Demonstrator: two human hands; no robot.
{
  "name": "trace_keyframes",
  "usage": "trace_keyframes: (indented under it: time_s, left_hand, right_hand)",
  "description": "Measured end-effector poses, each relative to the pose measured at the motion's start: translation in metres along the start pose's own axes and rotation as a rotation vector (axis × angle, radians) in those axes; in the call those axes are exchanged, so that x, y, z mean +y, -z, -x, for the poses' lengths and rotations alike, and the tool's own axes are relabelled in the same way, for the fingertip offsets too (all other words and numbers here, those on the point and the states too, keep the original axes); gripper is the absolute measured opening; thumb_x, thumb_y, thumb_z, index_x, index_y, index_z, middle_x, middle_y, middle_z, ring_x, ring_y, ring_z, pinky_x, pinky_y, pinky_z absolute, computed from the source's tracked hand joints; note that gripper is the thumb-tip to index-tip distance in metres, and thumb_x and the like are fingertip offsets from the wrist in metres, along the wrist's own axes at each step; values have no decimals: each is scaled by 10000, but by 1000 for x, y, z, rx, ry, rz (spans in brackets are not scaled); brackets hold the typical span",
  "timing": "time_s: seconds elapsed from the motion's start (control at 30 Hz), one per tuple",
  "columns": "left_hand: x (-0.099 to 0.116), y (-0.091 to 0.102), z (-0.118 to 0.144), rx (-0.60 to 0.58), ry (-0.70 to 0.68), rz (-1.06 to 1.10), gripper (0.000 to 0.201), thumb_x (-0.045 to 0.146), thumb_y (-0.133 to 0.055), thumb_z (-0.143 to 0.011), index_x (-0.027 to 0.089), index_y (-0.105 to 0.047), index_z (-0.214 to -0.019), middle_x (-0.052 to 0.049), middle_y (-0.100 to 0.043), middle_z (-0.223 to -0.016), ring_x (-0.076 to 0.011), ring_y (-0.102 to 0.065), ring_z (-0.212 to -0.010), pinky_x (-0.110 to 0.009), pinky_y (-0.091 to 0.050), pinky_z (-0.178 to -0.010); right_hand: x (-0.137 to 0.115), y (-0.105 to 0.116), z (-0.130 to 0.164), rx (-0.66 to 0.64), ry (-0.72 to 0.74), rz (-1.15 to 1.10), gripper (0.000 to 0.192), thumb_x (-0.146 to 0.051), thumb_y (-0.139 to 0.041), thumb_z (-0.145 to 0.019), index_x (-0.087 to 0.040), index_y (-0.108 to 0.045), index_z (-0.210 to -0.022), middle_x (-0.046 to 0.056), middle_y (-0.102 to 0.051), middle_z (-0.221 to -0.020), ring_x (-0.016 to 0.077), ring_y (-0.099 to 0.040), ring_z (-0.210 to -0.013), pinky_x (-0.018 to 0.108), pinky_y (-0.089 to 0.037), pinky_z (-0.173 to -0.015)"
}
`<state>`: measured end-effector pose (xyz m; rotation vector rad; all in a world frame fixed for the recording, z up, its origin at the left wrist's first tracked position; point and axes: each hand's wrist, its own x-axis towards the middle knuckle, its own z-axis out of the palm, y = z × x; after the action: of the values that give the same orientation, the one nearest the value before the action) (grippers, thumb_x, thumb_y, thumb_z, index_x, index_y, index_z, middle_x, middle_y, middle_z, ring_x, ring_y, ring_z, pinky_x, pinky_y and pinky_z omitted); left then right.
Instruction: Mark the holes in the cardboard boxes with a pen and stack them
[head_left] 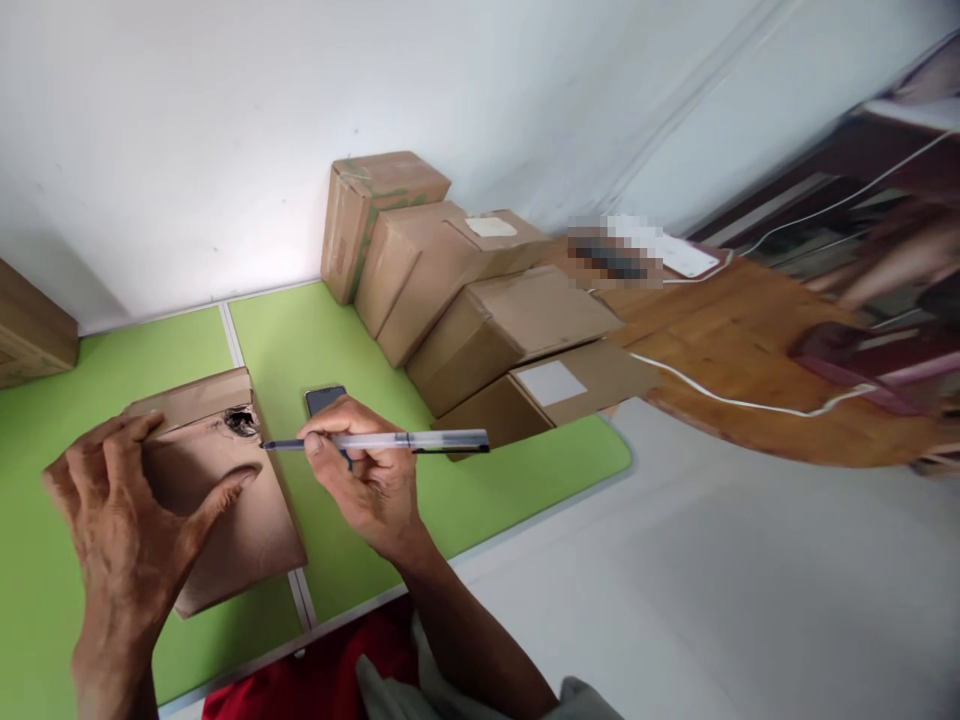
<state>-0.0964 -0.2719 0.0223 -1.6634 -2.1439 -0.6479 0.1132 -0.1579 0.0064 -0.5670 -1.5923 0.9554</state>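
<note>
A small cardboard box (232, 540) lies on the green table, with a dark, ragged hole (241, 421) torn near its upper right corner. My left hand (135, 500) grips the box from the left, its thumb pressed on the top face and its fingers over the far left edge. Between the thumb and fingers of my right hand (367, 485) is a pen (450, 441), held almost level. Its dark tip is at the right edge of the box, just below the hole. A phone (325, 397) lies partly hidden behind my right hand.
Several cardboard boxes (517, 310) stand in a row along the right of the green table (525, 490). Another carton (34, 325) is at the far left. Beyond the row, a wooden table (720, 330) carries a white cable (712, 392). A person's arm (900, 255) shows blurred at right.
</note>
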Motion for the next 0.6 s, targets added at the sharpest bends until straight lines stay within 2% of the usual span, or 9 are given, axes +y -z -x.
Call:
trace_keyframes:
  time_s: [0.17, 0.23, 0.3, 0.37, 0.43, 0.53, 0.6]
  left_hand:
    - [3, 1, 2, 7, 15, -13, 902, 837, -668, -948, 203, -549, -1578, -280, -664, -1468, -550, -589, -1368, -822, -365, -1212]
    - [3, 3, 3, 7, 36, -5, 885, 823, -671, -954, 200, -561, -1572, -286, -666, -1459, -563, -582, -1383, -831, -379, -1202]
    - [4, 5, 4, -1, 61, 5, 861, 811, -685, -955, 228, -567, -1578, -274, -660, -1492, -565, -573, -1422, -835, -381, -1209]
    - [6, 6, 4, 2, 77, 24, 887, 850, -682, -937, 252, -580, -1584, -258, -656, -1533, -565, -563, -1465, -836, -360, -1234]
    - [8, 6, 4, 35, 96, 58, 1003, 952, -624, -895, 209, -620, -1568, -281, -660, -1541, -586, -556, -1485, -846, -325, -1258]
    - [12, 4, 2, 58, 144, 99, 1202, 1071, -510, -831, 111, -667, -1536, -341, -657, -1531, -622, -532, -1503, -859, -287, -1284]
    - [12, 3, 2, 17, 198, 110, 1208, 1063, -504, -833, 123, -637, -1579, -333, -625, -1571, -608, -467, -1568, -843, -279, -1307]
  right_hand:
    - [3, 0, -14, 17, 65, 0, 113, -226, -691, -1087, -230, -741, -985, -4, -728, -868, 143, -667, -730, 291, -558, -723]
    - [8, -2, -26, 9, 44, -38, 105, -298, -691, -1112, -231, -739, -1049, 13, -750, -932, 154, -701, -774, 298, -586, -737]
    - [16, 1, -37, 49, 8, -32, 181, -397, -651, -1145, -234, -716, -1098, 39, -773, -1022, 170, -733, -834, 306, -609, -746]
    - [27, 13, -46, 82, -38, 98, 240, -443, -583, -1175, -235, -688, -1117, 60, -785, -1067, 191, -752, -889, 319, -619, -771]
    - [38, 30, -49, 0, -182, 396, 219, -394, -554, -1188, -223, -681, -1137, 73, -796, -1041, 215, -761, -923, 340, -609, -826]
    - [54, 54, -41, -277, -548, 892, 181, -308, -584, -1181, -185, -710, -1220, 116, -828, -1085, 257, -781, -1008, 360, -574, -896]
    - [65, 63, -29, -367, -717, 1042, 187, -288, -620, -1169, -160, -737, -1242, 169, -840, -1173, 289, -798, -1080, 368, -568, -916]
